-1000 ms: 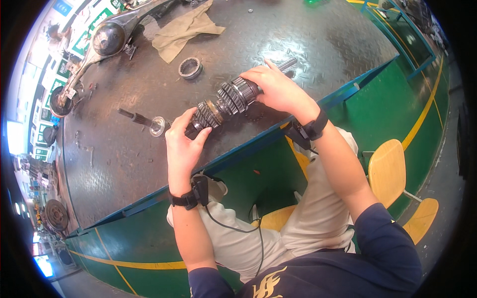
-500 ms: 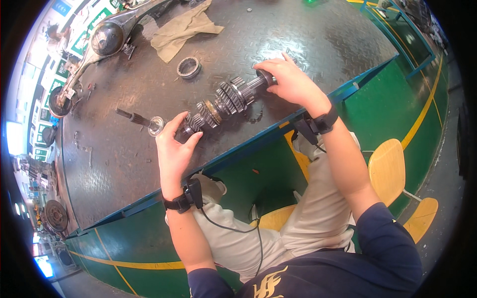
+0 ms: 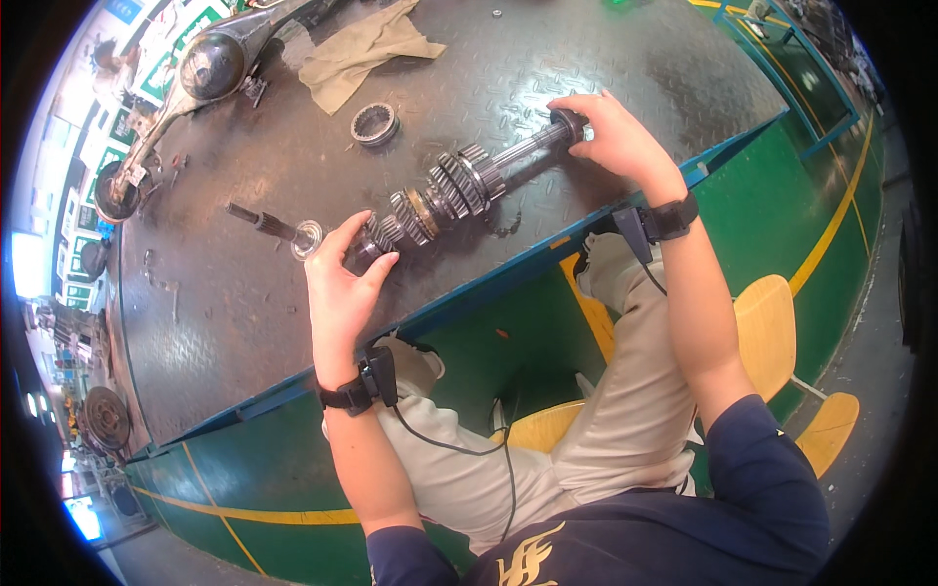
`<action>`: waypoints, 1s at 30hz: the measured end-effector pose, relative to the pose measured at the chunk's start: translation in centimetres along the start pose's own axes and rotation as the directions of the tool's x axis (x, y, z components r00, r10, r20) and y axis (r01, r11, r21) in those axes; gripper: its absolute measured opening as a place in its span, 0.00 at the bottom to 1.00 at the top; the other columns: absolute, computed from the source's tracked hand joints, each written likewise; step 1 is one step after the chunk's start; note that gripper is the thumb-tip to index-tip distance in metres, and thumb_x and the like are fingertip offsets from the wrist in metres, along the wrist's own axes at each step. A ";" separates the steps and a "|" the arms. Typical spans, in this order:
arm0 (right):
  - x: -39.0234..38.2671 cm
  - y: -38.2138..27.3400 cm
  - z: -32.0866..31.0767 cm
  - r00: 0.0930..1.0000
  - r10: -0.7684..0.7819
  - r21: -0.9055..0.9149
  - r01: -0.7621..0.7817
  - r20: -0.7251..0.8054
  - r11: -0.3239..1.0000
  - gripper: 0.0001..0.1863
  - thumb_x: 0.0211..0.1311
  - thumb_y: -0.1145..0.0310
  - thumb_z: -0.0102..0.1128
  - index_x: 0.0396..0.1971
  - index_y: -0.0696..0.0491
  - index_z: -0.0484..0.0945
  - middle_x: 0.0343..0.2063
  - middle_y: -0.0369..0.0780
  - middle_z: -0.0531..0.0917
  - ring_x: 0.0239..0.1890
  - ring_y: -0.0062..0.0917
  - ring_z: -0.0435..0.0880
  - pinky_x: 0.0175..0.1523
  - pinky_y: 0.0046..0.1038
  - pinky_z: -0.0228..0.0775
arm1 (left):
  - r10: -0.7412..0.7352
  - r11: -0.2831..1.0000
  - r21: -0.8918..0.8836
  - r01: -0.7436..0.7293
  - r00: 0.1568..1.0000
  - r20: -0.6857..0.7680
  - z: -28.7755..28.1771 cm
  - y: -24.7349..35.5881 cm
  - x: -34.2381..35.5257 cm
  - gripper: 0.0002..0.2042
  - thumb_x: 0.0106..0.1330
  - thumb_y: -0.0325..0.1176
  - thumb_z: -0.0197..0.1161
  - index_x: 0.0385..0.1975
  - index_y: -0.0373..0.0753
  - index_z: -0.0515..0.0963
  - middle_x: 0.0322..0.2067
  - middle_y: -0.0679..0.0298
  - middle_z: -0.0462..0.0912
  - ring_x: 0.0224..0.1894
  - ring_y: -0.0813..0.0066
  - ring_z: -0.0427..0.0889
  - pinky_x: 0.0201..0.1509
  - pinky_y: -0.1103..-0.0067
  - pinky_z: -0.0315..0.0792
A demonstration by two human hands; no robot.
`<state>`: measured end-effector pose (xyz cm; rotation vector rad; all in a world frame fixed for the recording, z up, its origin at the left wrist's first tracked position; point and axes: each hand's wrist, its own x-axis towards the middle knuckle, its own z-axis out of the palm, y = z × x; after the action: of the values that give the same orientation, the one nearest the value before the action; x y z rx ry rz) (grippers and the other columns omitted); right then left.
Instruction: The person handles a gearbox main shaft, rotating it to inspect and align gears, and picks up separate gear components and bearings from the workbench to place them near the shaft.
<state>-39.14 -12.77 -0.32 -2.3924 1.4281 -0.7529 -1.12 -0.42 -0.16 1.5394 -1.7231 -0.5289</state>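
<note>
A gear shaft [image 3: 451, 190] with several toothed gears and a brass-coloured ring lies slantwise across the steel-topped workbench. At its near-left end, the thumb and fingers of my left hand [image 3: 342, 278] are closed round the last small gear. My right hand [image 3: 625, 142] grips a dark round gear [image 3: 567, 128] at the far-right tip of the shaft, thumb below and fingers above. Between that gear and the gear cluster a length of bare splined shaft [image 3: 523, 148] shows. Beside my left hand lies a thinner splined shaft [image 3: 264, 225] with a bearing [image 3: 308, 238] on its end.
Beyond the gear shaft sit a toothed ring [image 3: 374, 125] and a tan cloth [image 3: 366, 54]. An axle housing [image 3: 213, 66] stretches along the far left of the workbench [image 3: 225, 332]. A wooden chair [image 3: 765, 332] stands to my right; cables run from my wrist straps.
My right hand has moved outward to the right along the shaft, taking the dark gear with it, so more bare spline shows. My left hand has stayed almost in place.
</note>
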 end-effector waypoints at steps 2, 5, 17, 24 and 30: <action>-0.2 0.2 0.2 1.000 0.019 0.007 -0.019 -0.008 1.000 0.31 0.47 0.80 0.74 0.57 0.54 0.82 0.51 0.45 0.88 0.56 0.43 0.82 0.67 0.39 0.69 | 0.022 1.000 0.013 -0.022 1.000 -0.007 0.1 -0.1 -0.1 0.28 0.52 0.24 0.80 0.57 0.34 0.83 0.40 0.59 0.89 0.44 0.71 0.85 0.55 0.74 0.77; -0.1 -0.2 0.1 0.999 0.032 0.009 -0.032 0.009 0.999 0.31 0.48 0.80 0.74 0.57 0.54 0.82 0.51 0.44 0.87 0.57 0.42 0.82 0.68 0.41 0.67 | 0.012 1.000 0.002 -0.012 1.000 -0.011 0.1 -0.1 -0.1 0.28 0.52 0.24 0.80 0.57 0.34 0.83 0.40 0.59 0.89 0.44 0.71 0.84 0.55 0.75 0.77; 0.8 -7.4 4.8 0.980 -0.164 -0.081 0.173 0.110 0.982 0.28 0.52 0.79 0.70 0.57 0.55 0.79 0.51 0.43 0.86 0.62 0.41 0.81 0.80 0.55 0.51 | 0.107 0.994 0.021 -0.107 0.994 -0.009 2.1 0.9 0.9 0.28 0.53 0.22 0.79 0.58 0.31 0.81 0.46 0.49 0.88 0.48 0.60 0.88 0.57 0.71 0.79; 0.8 -7.1 4.7 0.983 -0.143 -0.014 0.146 0.118 0.989 0.29 0.53 0.79 0.71 0.58 0.55 0.79 0.51 0.42 0.85 0.62 0.41 0.81 0.80 0.55 0.52 | 0.111 0.994 0.017 -0.111 0.994 -0.017 2.1 0.8 0.7 0.29 0.52 0.23 0.79 0.57 0.32 0.81 0.45 0.50 0.88 0.45 0.60 0.89 0.55 0.71 0.79; 0.8 -6.8 4.6 0.981 -0.146 0.018 0.145 0.130 0.989 0.31 0.53 0.78 0.72 0.60 0.54 0.79 0.53 0.42 0.85 0.63 0.40 0.80 0.80 0.54 0.52 | 0.108 0.994 0.037 -0.107 0.994 -0.019 2.0 0.9 0.7 0.28 0.52 0.23 0.79 0.57 0.32 0.81 0.43 0.51 0.88 0.45 0.61 0.89 0.55 0.72 0.79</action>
<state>-31.21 -10.40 -0.78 -2.5099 1.2085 -0.6200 -3.23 -1.26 -0.60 1.4621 -1.7967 -0.4281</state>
